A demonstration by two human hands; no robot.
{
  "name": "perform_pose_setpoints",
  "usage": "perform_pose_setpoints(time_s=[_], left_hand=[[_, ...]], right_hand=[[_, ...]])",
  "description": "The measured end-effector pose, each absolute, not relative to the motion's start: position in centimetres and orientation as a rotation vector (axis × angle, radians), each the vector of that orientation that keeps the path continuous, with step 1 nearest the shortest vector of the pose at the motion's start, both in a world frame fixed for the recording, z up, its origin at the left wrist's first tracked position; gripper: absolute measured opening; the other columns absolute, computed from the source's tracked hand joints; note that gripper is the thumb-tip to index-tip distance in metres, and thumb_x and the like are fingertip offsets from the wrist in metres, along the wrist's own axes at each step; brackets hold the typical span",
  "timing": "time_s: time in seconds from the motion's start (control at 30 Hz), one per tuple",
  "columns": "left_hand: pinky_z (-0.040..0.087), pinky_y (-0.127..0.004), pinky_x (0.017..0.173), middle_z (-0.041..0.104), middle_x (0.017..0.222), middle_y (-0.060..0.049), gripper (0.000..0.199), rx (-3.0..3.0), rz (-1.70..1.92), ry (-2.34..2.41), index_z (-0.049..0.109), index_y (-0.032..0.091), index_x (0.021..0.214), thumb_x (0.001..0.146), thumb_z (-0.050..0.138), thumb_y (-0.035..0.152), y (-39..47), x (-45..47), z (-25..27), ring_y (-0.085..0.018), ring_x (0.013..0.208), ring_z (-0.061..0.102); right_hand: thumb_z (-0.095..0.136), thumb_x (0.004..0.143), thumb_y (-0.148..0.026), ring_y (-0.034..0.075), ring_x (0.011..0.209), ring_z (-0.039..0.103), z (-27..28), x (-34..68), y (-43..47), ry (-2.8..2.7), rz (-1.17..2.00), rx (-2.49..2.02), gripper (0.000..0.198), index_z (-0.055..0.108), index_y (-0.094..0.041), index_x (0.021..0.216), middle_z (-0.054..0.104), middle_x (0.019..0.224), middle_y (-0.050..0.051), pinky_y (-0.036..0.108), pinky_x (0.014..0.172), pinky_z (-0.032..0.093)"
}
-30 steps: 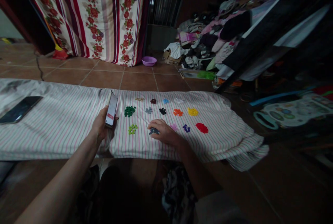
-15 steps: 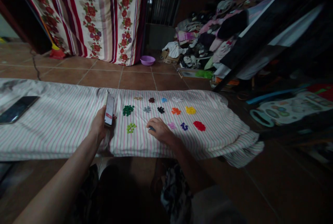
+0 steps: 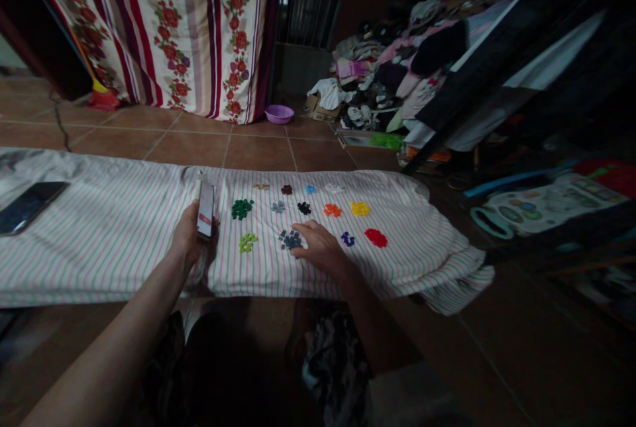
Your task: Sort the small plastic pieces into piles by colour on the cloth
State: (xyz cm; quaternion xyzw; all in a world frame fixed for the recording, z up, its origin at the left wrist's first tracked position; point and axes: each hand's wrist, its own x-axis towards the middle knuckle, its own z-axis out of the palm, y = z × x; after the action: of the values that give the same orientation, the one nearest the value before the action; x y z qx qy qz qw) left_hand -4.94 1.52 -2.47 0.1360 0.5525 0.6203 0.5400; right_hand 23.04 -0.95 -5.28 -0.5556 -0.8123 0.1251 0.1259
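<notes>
My left hand (image 3: 187, 232) is closed around a smartphone (image 3: 205, 210) held upright, its lit screen showing a red patch. On the striped cloth (image 3: 163, 261), my right hand (image 3: 318, 245) is beside a small pile of dark grey pieces (image 3: 289, 239), thumb and fingers apart, with nothing visible between them. Around it lie more little piles sorted by colour: lime green (image 3: 247, 242), dark green (image 3: 242, 208), light grey (image 3: 277, 206), black (image 3: 304, 208), orange (image 3: 332, 210), yellow (image 3: 360, 208), dark blue (image 3: 348, 239) and red (image 3: 376, 237). The pink pile is hidden behind my right hand.
A second phone or tablet (image 3: 30, 207) lies at the cloth's left end. Along the far edge are tan, brown (image 3: 287, 189), light blue (image 3: 311, 189) and white piles. Beyond, a purple basin (image 3: 279, 114) stands on the tiled floor, near a clothes heap (image 3: 387, 69).
My right hand has shifted right and its fingers have spread, uncovering the dark grey pile. It now covers the pink pile. My left hand still holds the smartphone.
</notes>
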Motion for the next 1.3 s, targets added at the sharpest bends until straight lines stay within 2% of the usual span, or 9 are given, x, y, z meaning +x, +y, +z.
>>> perform_pose_setpoints(time_s=[0.17, 0.3, 0.5, 0.57, 0.67, 0.77, 0.93, 1.03, 1.3], left_hand=[[0.045, -0.021, 0.044, 0.055, 0.058, 0.004, 0.014, 0.375, 1.511, 1.286, 0.054, 0.019, 0.074, 0.078, 0.051, 0.033, 1.4, -4.8, -2.6, -0.008, 0.046, 0.051], [0.045, -0.021, 0.045, 0.054, 0.059, 0.003, 0.013, 0.404, 1.529, 1.264, 0.054, 0.019, 0.074, 0.077, 0.053, 0.032, 1.4, -4.9, -2.8, -0.008, 0.048, 0.050], [0.047, -0.023, 0.049, 0.055, 0.061, 0.003, 0.017, 0.374, 1.517, 1.247, 0.055, 0.018, 0.078, 0.074, 0.055, 0.035, 1.6, -5.1, -3.1, -0.009, 0.049, 0.051], [0.047, -0.024, 0.049, 0.054, 0.061, 0.003, 0.019, 0.345, 1.506, 1.262, 0.055, 0.018, 0.078, 0.074, 0.054, 0.037, 1.7, -5.1, -3.2, -0.009, 0.049, 0.051], [0.046, -0.024, 0.048, 0.052, 0.059, 0.003, 0.022, 0.322, 1.496, 1.279, 0.054, 0.018, 0.078, 0.072, 0.055, 0.039, 1.9, -5.1, -3.2, -0.009, 0.048, 0.050], [0.045, -0.024, 0.047, 0.052, 0.059, 0.003, 0.023, 0.350, 1.507, 1.285, 0.054, 0.018, 0.077, 0.069, 0.058, 0.040, 2.0, -5.0, -3.2, -0.010, 0.047, 0.049], [0.045, -0.024, 0.045, 0.053, 0.060, 0.002, 0.023, 0.356, 1.521, 1.303, 0.055, 0.018, 0.077, 0.069, 0.058, 0.039, 2.0, -5.0, -3.3, -0.009, 0.048, 0.049], [0.045, -0.023, 0.045, 0.053, 0.061, 0.003, 0.023, 0.371, 1.518, 1.311, 0.055, 0.018, 0.078, 0.069, 0.058, 0.039, 2.0, -5.0, -3.4, -0.009, 0.047, 0.049], [0.044, -0.023, 0.045, 0.052, 0.061, 0.003, 0.023, 0.374, 1.529, 1.314, 0.055, 0.018, 0.077, 0.068, 0.058, 0.039, 2.0, -5.0, -3.2, -0.009, 0.048, 0.048]], right_hand=[[0.064, 0.069, -0.025, 0.016, 0.085, 0.049, -5.3, 22.5, -1.4, -2.354, 0.481, -1.692, 0.052, 0.048, -0.018, 0.117, 0.050, 0.094, 0.006, 0.026, 0.077, 0.038], [0.059, 0.071, -0.018, 0.014, 0.078, 0.048, -5.2, 22.1, -0.9, -2.318, 0.553, -1.703, 0.043, 0.051, -0.015, 0.113, 0.050, 0.088, 0.005, 0.025, 0.073, 0.038], [0.056, 0.074, -0.022, 0.014, 0.079, 0.048, -4.5, 22.3, -0.3, -2.268, 0.534, -1.703, 0.036, 0.055, -0.014, 0.109, 0.052, 0.089, 0.005, 0.025, 0.077, 0.037], [0.057, 0.074, -0.026, 0.014, 0.083, 0.048, -4.0, 22.6, -0.4, -2.309, 0.575, -1.715, 0.040, 0.054, -0.015, 0.113, 0.051, 0.094, 0.005, 0.025, 0.079, 0.036], [0.064, 0.070, -0.033, 0.018, 0.100, 0.045, -3.3, 23.0, -0.6, -2.394, 0.646, -1.697, 0.057, 0.047, -0.018, 0.123, 0.047, 0.108, 0.007, 0.027, 0.087, 0.034], [0.068, 0.066, -0.033, 0.020, 0.108, 0.041, -3.0, 22.7, -0.6, -2.437, 0.747, -1.699, 0.070, 0.041, -0.020, 0.128, 0.044, 0.114, 0.008, 0.028, 0.091, 0.032], [0.062, 0.069, -0.020, 0.016, 0.093, 0.048, -3.6, 21.8, -0.1, -2.384, 0.766, -1.715, 0.052, 0.049, -0.015, 0.119, 0.046, 0.104, 0.008, 0.025, 0.082, 0.037], [0.061, 0.069, -0.020, 0.014, 0.084, 0.050, -3.9, 21.6, 0.4, -2.368, 0.724, -1.667, 0.047, 0.052, -0.014, 0.115, 0.049, 0.100, 0.007, 0.023, 0.077, 0.038], [0.056, 0.076, -0.033, 0.019, 0.094, 0.050, -2.9, 21.5, 0.7, -2.424, 0.469, -1.725, 0.034, 0.058, -0.017, 0.107, 0.056, 0.100, 0.008, 0.029, 0.085, 0.034]])
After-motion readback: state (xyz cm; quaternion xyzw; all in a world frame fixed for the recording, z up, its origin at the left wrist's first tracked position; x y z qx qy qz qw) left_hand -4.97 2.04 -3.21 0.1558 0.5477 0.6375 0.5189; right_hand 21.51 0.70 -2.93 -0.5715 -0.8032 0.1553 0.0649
